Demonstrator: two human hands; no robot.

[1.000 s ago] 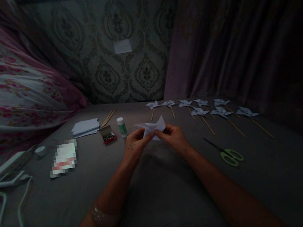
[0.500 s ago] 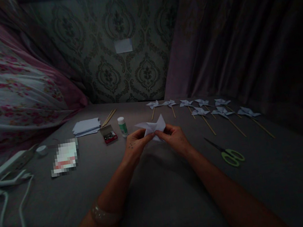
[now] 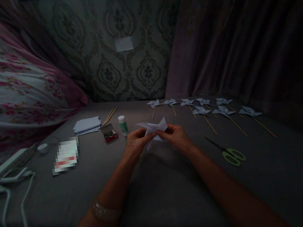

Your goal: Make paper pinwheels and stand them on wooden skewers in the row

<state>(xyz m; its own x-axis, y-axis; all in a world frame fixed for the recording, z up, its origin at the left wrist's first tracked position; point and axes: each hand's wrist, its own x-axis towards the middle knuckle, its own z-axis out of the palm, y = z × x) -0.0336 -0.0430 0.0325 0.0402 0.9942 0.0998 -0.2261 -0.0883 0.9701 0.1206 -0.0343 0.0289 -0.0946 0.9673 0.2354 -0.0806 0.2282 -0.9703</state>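
Note:
A folded white paper pinwheel (image 3: 155,126) is held above the table between both hands, its pointed blades sticking out above and below the fingers. My left hand (image 3: 137,141) grips its left side, with the thumb near the centre. From the right, my right hand (image 3: 175,136) pinches it, and the two thumbs almost meet at the middle. Fingers behind the paper are hidden. Just beyond my left hand stands a glue stick (image 3: 123,125) with a white cap. Beside that, a small red box (image 3: 109,133) lies open with small metallic pieces inside.
Several finished pinwheels on sticks (image 3: 202,111) lie at the back right. Green-handled scissors (image 3: 229,154) rest right of my arm. Back left are stacked white papers (image 3: 87,125) and thin wooden sticks (image 3: 110,116). A power strip (image 3: 9,168) with white cables lies along the left edge.
The pinwheel has tilted slightly in my hands, and a lower blade now shows beneath my left thumb. Both hands keep their grip. The view has shifted slightly.

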